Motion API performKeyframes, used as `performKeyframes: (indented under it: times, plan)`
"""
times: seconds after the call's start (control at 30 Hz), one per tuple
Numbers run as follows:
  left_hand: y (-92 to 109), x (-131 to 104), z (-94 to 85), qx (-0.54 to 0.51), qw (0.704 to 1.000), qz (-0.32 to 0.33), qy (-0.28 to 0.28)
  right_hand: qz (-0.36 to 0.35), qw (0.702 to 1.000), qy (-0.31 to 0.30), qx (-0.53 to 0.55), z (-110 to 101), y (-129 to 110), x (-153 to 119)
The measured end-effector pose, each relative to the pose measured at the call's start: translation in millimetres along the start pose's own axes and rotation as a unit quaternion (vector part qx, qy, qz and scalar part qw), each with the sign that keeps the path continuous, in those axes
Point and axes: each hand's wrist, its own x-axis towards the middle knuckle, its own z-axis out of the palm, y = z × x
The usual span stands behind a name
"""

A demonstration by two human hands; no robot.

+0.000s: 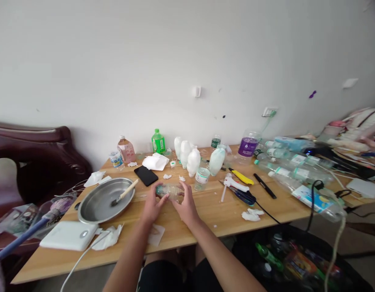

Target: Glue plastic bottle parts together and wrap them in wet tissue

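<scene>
1. Wood-grained tabletop (205,221) is stretching out below a pale wall (145,73); from the held piece, 12 o'clock is pointing toward that wall.
2. Between the two hands, a clear plastic bottle (169,190) is lying sideways, its length running from 9 to 3 o'clock; whether its underside is touching the wood, I cannot tell.
3. At its 9 o'clock end, the left hand (152,205) is curling around the plastic, thumb on the near side.
4. At its 3 o'clock end, the right hand (186,205) is clasping with thumb and fingers bent; the middle is showing bare between both grips.
5. At 10 o'clock a black phone (146,175) is lying flat; at 9, a metal pan (93,205) is holding a brush (125,192).
6. At 1 o'clock white-coated bottles (194,161) are standing upright; between 2 and 3, a cut bottle (202,177) is standing.
7. At 3 o'clock a white glue gun (238,185) is resting.
</scene>
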Motion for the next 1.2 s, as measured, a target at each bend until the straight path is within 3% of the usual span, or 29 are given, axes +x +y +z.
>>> performKeyframes:
  times: [0.13,0.4,0.67,0.9,1.2]
  plan:
    - [-1.5,1.6,2.0,-0.002,1.0,0.003,0.015,0.0,1.0,0.006,0.006,-7.5,-1.0,4.4]
    - [-9.3,8.0,-2.6,-0.028,0.999,0.027,-0.037,-0.021,0.994,-0.103,0.022,-11.7,-11.0,5.9]
    - [-5.1,4.8,-4.0,-0.043,0.996,0.047,-0.063,0.049,0.977,-0.184,0.09,-11.9,-10.5,-0.3]
    - [-6.9,5.4,-3.5,-0.021,0.996,0.027,-0.088,0.085,0.957,-0.23,0.157,-14.1,-7.5,3.2]
    - [-12.1,8.4,-1.5,-0.003,0.998,0.034,-0.058,0.145,0.923,-0.252,0.252,-14.4,-7.8,10.5]
